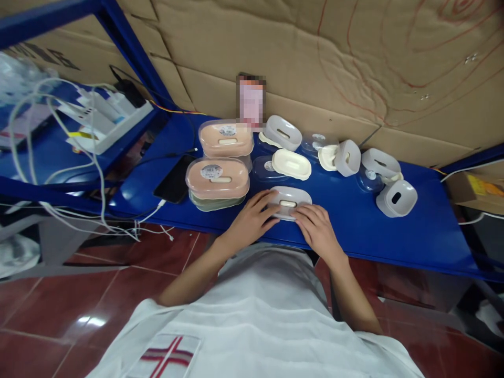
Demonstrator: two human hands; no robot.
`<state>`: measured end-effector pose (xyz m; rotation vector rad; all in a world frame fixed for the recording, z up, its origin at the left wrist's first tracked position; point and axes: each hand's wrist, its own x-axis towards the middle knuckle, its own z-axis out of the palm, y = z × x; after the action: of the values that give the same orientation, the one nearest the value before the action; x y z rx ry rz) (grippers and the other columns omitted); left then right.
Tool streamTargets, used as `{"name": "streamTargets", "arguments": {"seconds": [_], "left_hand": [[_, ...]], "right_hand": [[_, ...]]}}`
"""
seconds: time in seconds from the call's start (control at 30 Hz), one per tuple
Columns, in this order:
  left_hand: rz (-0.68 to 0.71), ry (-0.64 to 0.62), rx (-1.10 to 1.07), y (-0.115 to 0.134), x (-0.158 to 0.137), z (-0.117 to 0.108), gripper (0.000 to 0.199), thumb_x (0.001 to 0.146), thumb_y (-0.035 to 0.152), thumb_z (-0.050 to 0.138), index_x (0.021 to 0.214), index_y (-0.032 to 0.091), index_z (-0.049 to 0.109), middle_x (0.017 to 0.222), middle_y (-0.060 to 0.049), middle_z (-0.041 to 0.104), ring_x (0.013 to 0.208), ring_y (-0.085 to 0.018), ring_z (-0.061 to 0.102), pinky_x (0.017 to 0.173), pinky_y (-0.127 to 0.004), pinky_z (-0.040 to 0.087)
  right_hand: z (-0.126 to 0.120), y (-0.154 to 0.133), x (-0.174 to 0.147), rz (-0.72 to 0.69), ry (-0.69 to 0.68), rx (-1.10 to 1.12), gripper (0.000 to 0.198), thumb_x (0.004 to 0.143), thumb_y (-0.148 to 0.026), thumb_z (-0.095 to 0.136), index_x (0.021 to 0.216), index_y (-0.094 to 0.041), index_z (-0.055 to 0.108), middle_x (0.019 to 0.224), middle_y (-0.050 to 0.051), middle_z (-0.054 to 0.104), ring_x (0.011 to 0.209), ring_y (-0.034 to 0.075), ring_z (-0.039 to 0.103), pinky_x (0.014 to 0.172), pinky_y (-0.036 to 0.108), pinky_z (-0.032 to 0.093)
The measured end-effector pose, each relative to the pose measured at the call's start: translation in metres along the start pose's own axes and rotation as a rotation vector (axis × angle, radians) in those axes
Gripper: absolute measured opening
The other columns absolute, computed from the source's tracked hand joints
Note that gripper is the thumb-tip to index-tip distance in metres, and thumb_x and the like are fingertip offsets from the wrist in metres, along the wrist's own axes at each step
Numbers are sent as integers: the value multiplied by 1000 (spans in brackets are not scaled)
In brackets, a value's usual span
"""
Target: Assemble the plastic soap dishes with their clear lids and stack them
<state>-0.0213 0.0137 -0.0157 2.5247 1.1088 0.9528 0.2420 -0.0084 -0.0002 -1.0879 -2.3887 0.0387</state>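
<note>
A pale grey oval plastic box (293, 196) with a cream piece showing in its slot lies at the blue table's front edge. My left hand (254, 218) grips its left end, fingers bent over the top. At the right end, my right hand (317, 228) presses its fingers against the rim. Just behind the box are a cream oval tray (292, 164) and a clear lid (262, 168) bearing a round sticker. Left of my hands stand two stacked sets, one topped by a peach box (222, 189), the other by a second peach box (214, 144), both under clear covers.
More grey oval shells (397, 198) and clear lids stand to the right and back. A black phone (175, 178) lies at left, near white cables and a power strip (114, 126). Cardboard (299, 58) walls the back; a blurred upright picture (252, 102) leans there.
</note>
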Motion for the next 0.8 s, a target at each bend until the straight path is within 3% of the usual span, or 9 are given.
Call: {"name": "streamTargets", "arguments": {"seconds": [0.17,0.37,0.47,0.53,0.63,0.7,0.8], "left_hand": [[30,-38,53,6,-12,-4,35,105,24,64,140,20,64,154,-13,62,157,-34,44,125,-58,50],[4,21,56,7,-25,-3,36,104,26,67,139,21,65,154,-11,62,156,-34,46,125,-58,51],[-23,39,55,7,-24,-3,33,103,26,68,136,21,67,151,-11,64,153,-34,48,124,-57,52],[-46,47,47,7,-22,-3,32,103,26,69,134,23,68,151,-10,65,152,-34,50,123,-58,52],[-63,64,42,9,-21,-4,31,101,25,70,131,23,69,149,-10,66,150,-34,52,122,-57,53],[-61,72,40,10,-21,-4,30,100,24,70,129,22,69,148,-10,66,150,-34,51,123,-56,53],[-53,75,31,10,-22,-5,30,98,21,70,128,21,68,148,-10,65,150,-34,50,123,-55,52]], "right_hand": [[-15,13,8,0,-72,67,33,113,-30,49,140,-27,67,146,9,70,141,28,61,116,50,46],[-17,59,68,22,-103,-72,51,113,-39,43,161,-22,49,159,15,59,147,35,54,118,53,43],[-3,72,82,110,-135,-239,55,112,-44,46,157,-14,53,137,22,71,121,38,67,104,52,47],[1,74,78,160,-128,-311,53,111,-47,47,152,-14,58,115,19,77,103,35,70,96,48,47],[-5,70,66,194,-66,-359,56,110,-53,47,150,-15,59,104,16,77,98,34,68,96,48,45],[-10,65,65,189,-41,-352,56,111,-51,45,152,-15,58,114,19,76,106,36,67,98,50,45],[-9,63,81,63,-112,-235,52,113,-41,41,159,-19,51,150,19,63,135,37,58,110,53,43]]}}
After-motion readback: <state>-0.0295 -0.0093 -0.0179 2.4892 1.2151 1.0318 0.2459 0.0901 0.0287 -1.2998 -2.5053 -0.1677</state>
